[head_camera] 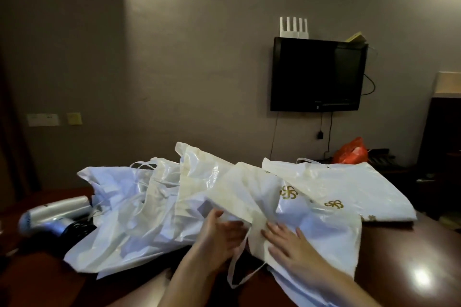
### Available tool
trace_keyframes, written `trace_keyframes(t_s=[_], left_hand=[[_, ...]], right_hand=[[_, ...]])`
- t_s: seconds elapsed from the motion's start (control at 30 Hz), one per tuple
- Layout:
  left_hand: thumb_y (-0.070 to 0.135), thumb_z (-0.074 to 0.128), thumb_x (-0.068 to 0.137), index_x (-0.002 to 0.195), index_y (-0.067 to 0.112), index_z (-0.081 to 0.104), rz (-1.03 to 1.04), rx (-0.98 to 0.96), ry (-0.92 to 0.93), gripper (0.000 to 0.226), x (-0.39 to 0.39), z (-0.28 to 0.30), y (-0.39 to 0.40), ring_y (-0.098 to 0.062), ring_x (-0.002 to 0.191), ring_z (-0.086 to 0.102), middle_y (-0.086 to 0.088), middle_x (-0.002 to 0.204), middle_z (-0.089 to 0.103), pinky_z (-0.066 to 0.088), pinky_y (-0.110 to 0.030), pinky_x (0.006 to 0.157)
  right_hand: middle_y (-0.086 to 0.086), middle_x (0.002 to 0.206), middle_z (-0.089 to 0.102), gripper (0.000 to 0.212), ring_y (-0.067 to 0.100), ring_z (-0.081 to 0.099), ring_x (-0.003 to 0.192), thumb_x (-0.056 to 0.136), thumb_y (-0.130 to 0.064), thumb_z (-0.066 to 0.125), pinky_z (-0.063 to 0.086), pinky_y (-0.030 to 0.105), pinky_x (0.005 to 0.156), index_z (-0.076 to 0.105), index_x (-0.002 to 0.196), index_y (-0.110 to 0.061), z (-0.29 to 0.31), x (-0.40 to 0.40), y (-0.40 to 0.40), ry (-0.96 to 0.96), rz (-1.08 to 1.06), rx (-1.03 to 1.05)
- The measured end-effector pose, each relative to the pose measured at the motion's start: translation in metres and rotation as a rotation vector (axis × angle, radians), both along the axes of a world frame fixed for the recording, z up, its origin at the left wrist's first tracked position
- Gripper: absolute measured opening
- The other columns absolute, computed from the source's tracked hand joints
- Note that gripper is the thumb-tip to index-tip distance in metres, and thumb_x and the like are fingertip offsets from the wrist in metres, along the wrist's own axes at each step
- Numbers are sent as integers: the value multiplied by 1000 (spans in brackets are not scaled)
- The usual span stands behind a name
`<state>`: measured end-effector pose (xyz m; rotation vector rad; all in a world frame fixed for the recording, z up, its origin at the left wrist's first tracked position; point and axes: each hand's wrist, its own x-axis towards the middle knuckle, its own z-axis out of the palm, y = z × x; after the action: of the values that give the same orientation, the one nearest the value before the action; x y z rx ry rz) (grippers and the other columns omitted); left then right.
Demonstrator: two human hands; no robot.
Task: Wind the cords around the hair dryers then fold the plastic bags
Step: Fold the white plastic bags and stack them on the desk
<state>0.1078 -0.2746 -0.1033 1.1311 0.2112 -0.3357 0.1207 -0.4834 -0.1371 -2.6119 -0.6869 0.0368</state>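
Observation:
Several white plastic bags [154, 207] lie heaped across the dark wooden table [399, 269], some printed with gold flower logos [334, 204]. My left hand [219, 234] touches the edge of a cream-white bag [249, 197] near the middle, fingers mostly straight. Flat on the same bag, just to the right, rests my right hand [289, 244]. A white handle strap [237, 264] loops down between my hands. At the far left lie a silver hair dryer [55, 209] and a darker one [74, 228], partly under the bags; their cords are hidden.
A black TV [316, 75] hangs on the grey wall behind the table, with a white router [294, 27] on top. An orange-red bag [351, 152] sits on a dark cabinet at the back right. Wall switches [43, 119] are at the left.

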Motion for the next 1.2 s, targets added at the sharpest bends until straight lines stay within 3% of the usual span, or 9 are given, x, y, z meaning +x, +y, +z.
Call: trace_keyframes(t_s=[0.23,0.37,0.47,0.63,0.77,0.83,0.97,1.1,1.2], left_hand=[[9,55,94,96,-1,68,-9,181,-52,17,-29,-14,-18,-16,73,71,-11,87,73,51,-20,56],[16,81,71,99,-5,70,179,227,-139,37,-16,-17,-38,-19,72,73,-19,93,74,58,-26,62],[40,81,42,98,2,73,165,480,-172,68,-14,-17,-47,-25,91,72,-14,93,75,56,-36,85],[24,73,77,108,5,65,247,804,-125,38,-7,-33,-39,-29,98,65,-13,103,70,49,-31,76],[28,72,43,109,1,62,289,601,-61,73,14,-64,-28,-38,92,67,-21,98,69,57,-50,82],[12,73,59,114,-7,58,309,413,-37,60,5,-55,-33,-39,89,67,-26,99,67,57,-54,83],[-8,53,93,112,-7,56,259,108,13,19,-12,-34,-47,-32,75,62,-24,94,63,54,-31,43],[3,75,77,115,-12,63,180,60,6,43,-9,-34,-60,-35,86,66,-29,103,68,53,-36,71],[0,80,66,112,-12,63,203,59,14,50,-8,-36,-71,-37,86,67,-30,99,69,52,-37,75]], right_hand=[[-25,156,-1,118,-4,-11,140,47,-89,-27,-6,39,117,12,150,-45,-18,-9,8,-17,-47,-107],[-19,159,3,117,8,-3,147,50,-85,-25,-1,43,117,10,152,-38,-18,-25,11,-2,-52,-108],[-17,160,6,91,7,3,147,74,-73,-12,4,39,118,13,152,-33,-12,-37,15,-18,-31,-134],[-7,137,56,37,6,51,123,97,-35,49,38,22,104,57,132,-27,15,-35,5,18,7,43],[-3,131,56,33,15,47,124,89,-27,62,35,29,106,61,122,-22,41,5,-19,-265,-214,160],[0,146,39,58,21,32,137,86,-40,64,28,36,113,45,137,-23,44,26,-35,-253,-352,92],[3,148,41,83,26,42,132,79,-64,61,37,37,103,33,144,-22,36,40,-59,89,-405,183],[6,147,43,92,27,45,129,77,-72,58,37,35,99,30,144,-16,42,43,-67,169,-400,73],[-1,129,57,94,20,56,113,62,-91,47,40,34,99,53,123,-20,60,41,-73,337,-366,75]])
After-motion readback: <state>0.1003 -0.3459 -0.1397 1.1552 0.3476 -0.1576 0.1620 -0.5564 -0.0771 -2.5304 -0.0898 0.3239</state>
